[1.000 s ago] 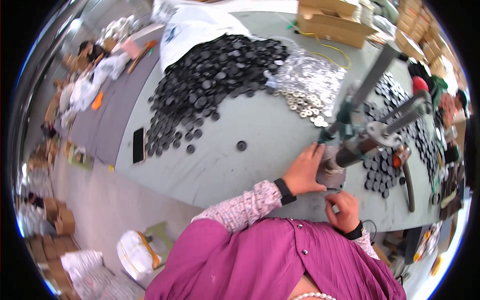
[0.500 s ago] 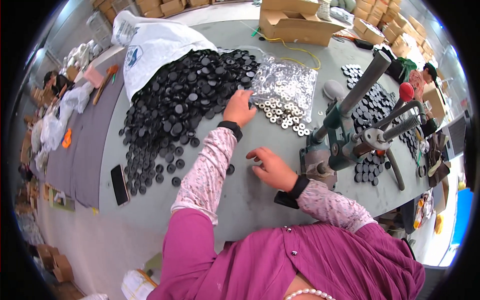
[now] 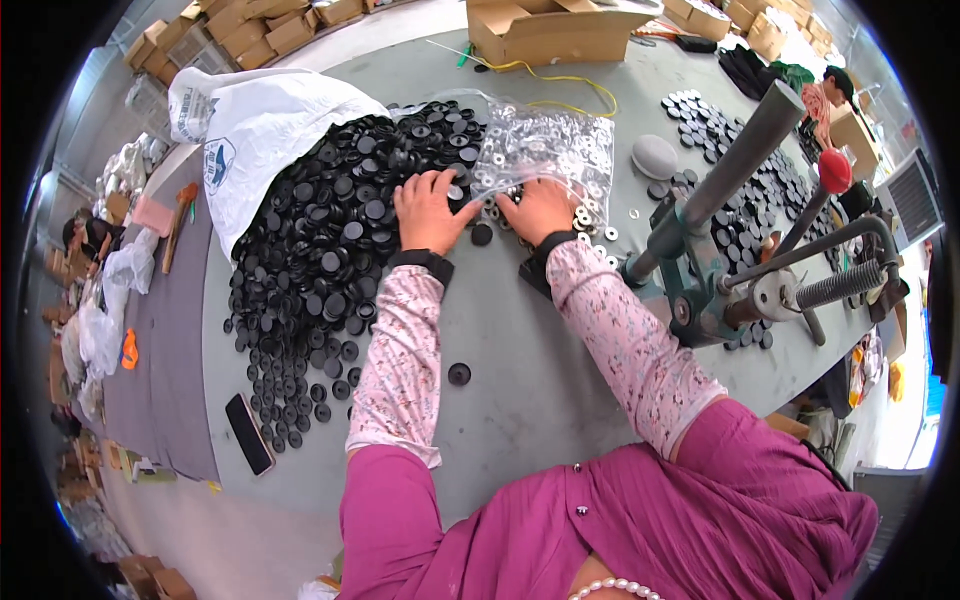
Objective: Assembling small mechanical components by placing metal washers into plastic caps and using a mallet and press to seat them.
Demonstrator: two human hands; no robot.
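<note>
My left hand (image 3: 428,213) rests on the right edge of a heap of black round caps (image 3: 335,215), fingers apart and thumb stretched out toward my other hand. Over the mouth of a clear plastic bag (image 3: 540,140) lies my right hand (image 3: 545,210), its thumb apart from its fingers. Small white rings with dark holes fill the bag, and some loose white rings (image 3: 584,214) lie beside that hand. A single black cap (image 3: 481,234) sits on the table between both hands. What lies under my fingertips is hidden.
A green hand press (image 3: 690,270) with a red-knobbed lever stands at the right. More caps (image 3: 745,205) spread behind it. The heap spills from a white sack (image 3: 270,125). A phone (image 3: 248,433) lies at the left edge; an open cardboard box (image 3: 550,38) stands behind.
My right hand has moved forward from the near middle of the table onto the bag and rings. My left hand has shifted left onto the caps. The head view has shifted too.
</note>
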